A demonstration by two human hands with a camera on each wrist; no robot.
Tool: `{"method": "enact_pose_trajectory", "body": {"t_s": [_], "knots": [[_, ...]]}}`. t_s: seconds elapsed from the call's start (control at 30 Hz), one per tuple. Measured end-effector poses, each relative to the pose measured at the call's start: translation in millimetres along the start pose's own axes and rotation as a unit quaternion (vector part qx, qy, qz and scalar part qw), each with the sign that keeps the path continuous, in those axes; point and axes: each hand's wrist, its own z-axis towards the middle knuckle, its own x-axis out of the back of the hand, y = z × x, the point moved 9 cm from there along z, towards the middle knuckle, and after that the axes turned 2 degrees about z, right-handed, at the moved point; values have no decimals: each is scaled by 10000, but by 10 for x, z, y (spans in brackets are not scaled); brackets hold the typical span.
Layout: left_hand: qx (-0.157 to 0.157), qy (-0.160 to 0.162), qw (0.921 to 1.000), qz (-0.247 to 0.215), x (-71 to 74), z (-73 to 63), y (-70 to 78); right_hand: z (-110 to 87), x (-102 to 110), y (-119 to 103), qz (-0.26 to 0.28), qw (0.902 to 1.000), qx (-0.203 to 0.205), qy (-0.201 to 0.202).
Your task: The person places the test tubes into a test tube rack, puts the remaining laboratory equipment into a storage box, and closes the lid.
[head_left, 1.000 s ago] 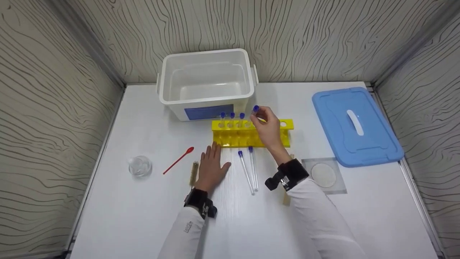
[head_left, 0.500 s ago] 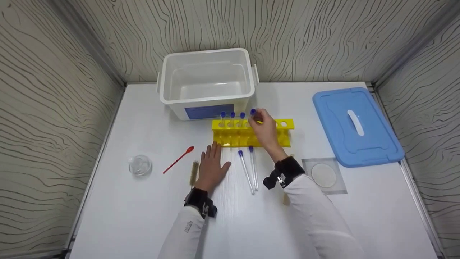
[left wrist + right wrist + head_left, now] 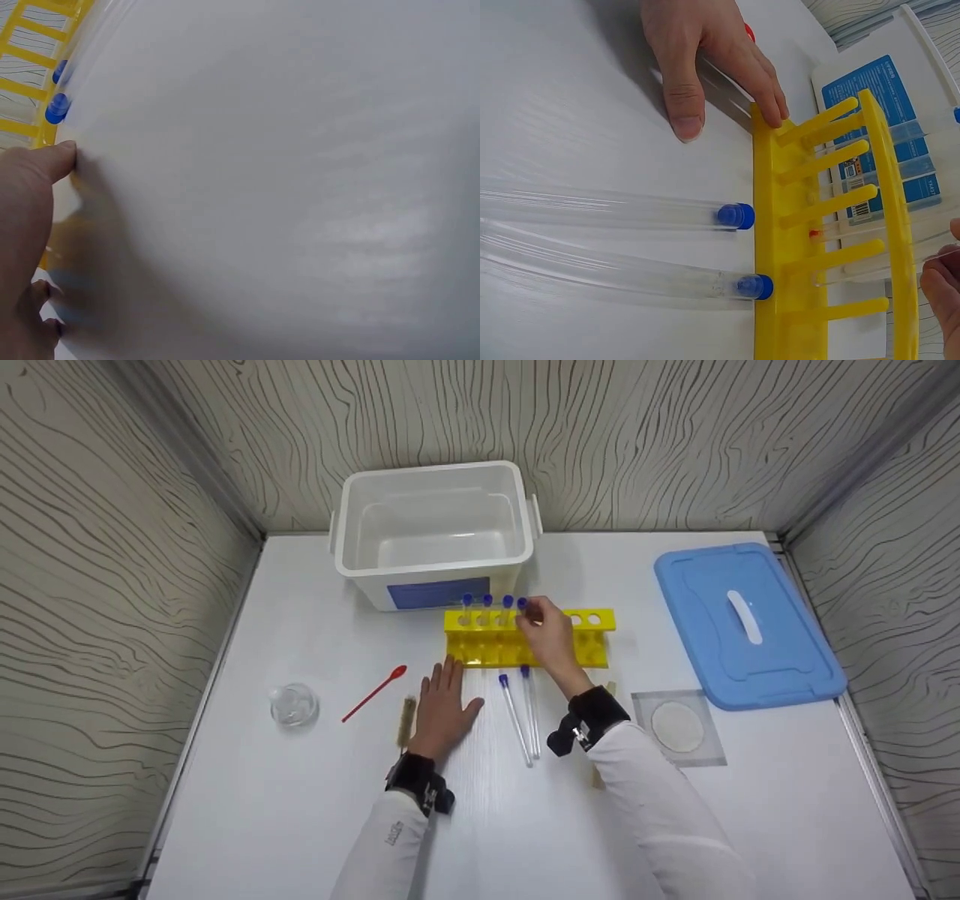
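My right hand pinches a blue-capped test tube near its top, at the yellow test tube rack. In the right wrist view its fingers hold the clear tube just above the rack's top bar. Three other capped tubes stand upright in the holes to the left. My left hand lies flat on the table, fingers straight, fingertips at the rack's front left corner. Two capped tubes lie on the table in front of the rack.
Behind the rack stands a white bin. A blue lid lies to the right, near a bagged white disc. On the left are a glass jar, a red spoon and a bristle brush. A wooden piece is partly under the right arm.
My right hand has moved left and lower with the test tube, whose cap now sits about level with the other three. The left hand has stayed still.
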Motion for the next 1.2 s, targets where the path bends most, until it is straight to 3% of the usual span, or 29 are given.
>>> {"method": "enact_pose_trajectory", "body": {"t_s": [0.2,0.37,0.57,0.83,1.07,1.2], "knots": [[-104,24,9999,37,-9,9,-5,10,-3,12,-32,10000,45,53],[-238,105,9996,68,-11,14,4,-17,45,83,26,9999,-157,46],[-145,-40,9998,98,-35,19,-12,-113,153,107,154,9993,-211,276],[-79,-86,9998,131,-33,21,-10,-313,260,48,-27,9982,159,584],[-72,-62,10000,17,8,5,5,-482,307,-26,-743,9909,861,726],[-145,-19,9999,12,13,0,14,-559,291,-3,-1072,9858,1066,728]]}}
